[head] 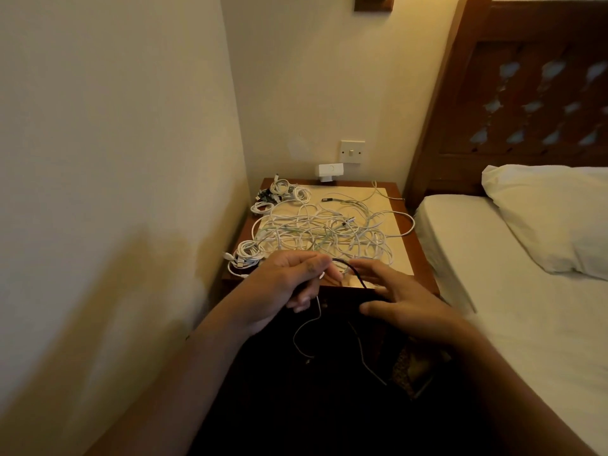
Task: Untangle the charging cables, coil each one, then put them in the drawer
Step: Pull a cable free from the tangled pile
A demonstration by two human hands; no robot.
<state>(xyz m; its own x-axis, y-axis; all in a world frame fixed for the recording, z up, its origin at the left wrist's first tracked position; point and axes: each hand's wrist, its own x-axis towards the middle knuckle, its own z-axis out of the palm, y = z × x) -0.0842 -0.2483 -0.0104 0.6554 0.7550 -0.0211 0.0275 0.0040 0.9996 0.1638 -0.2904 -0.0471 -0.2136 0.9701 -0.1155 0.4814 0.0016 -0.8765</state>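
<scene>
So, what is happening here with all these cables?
A person is sorting cables at a nightstand. The left hand grips a dark cable that hangs down below it, and the right hand, fingers spread, is beside it. A tangle of white cables covers the top; coiled bundles sit along its left side.

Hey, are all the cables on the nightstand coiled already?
No, a loose tangle of white cables sprawls across the nightstand, with only a few coils at its left edge.

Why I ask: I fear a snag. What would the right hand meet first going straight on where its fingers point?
Probably the dark cable looping from the left hand: the right hand aims its open fingers at it. Depth is unclear; they may already touch.
</scene>
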